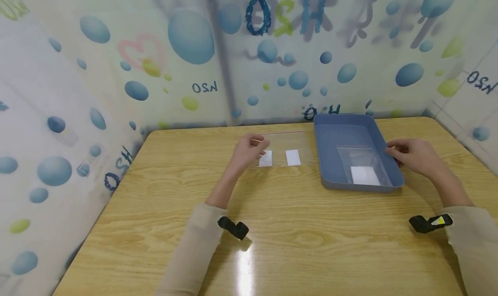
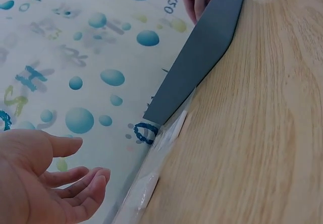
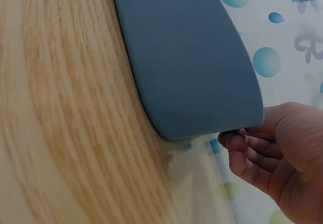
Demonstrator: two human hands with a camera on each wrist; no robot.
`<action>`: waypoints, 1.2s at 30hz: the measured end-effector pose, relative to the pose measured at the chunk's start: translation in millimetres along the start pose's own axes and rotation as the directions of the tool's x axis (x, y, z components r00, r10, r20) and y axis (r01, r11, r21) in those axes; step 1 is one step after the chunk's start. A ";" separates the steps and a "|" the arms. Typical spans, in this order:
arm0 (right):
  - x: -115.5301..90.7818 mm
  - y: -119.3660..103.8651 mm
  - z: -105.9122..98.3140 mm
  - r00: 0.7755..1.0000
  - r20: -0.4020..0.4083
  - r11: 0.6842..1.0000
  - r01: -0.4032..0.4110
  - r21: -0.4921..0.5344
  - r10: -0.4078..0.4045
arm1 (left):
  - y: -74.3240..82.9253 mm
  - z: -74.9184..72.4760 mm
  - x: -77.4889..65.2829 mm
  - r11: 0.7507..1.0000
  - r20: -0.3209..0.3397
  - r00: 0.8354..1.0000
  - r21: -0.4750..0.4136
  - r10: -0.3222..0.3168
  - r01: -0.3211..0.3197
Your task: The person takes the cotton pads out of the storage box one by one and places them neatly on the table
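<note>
A blue-grey tray [image 1: 348, 132] sits toward the back right of the table. My right hand [image 1: 417, 157] pinches its right rim; in the right wrist view the thumb passes behind the tray's edge and the fingers curl outside it. Inside the tray lies a clear zip bag [image 1: 355, 155] with a white patch [image 1: 364, 175]. Left of the tray, clear plastic bags with white patches [image 1: 293, 157] lie flat on the table. Over their left end hovers my left hand [image 1: 249, 151], fingers loosely bent, nothing between thumb and fingertips in the left wrist view [image 2: 55, 176].
The wooden table [image 1: 295, 244] ends at a wall sheet [image 1: 241, 71] printed with blue bubbles and letters. Black wrist cameras [image 1: 233, 227] are strapped over both beige sleeves. Light reflects off the table's front part.
</note>
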State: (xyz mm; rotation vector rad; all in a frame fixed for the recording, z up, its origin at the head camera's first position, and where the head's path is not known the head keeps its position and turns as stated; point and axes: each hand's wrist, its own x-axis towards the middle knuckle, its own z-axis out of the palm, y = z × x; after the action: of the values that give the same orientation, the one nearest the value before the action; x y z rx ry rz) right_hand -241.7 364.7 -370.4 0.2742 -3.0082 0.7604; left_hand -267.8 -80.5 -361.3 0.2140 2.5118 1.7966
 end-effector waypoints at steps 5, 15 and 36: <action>0.4 0.6 -0.8 1.000 0.011 1.000 -0.009 -0.004 0.009 | 5.6 6.3 0.5 0.999 0.020 1.000 -0.040 0.011 -0.010; 0.3 -0.1 -1.0 1.000 0.004 1.000 -0.005 0.019 0.005 | 14.9 20.9 1.1 0.993 0.080 0.996 -0.116 0.031 -0.022; 0.2 -0.2 -1.1 1.000 0.000 1.000 -0.003 0.014 0.003 | 30.7 57.1 4.8 0.989 0.128 0.992 -0.149 0.014 0.005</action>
State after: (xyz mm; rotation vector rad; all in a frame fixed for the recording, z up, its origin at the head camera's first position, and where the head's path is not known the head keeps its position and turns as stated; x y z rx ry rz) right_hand -241.9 364.9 -369.4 0.2706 -3.0050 0.7822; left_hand -263.2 -16.5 -350.7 0.3181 2.2815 1.8960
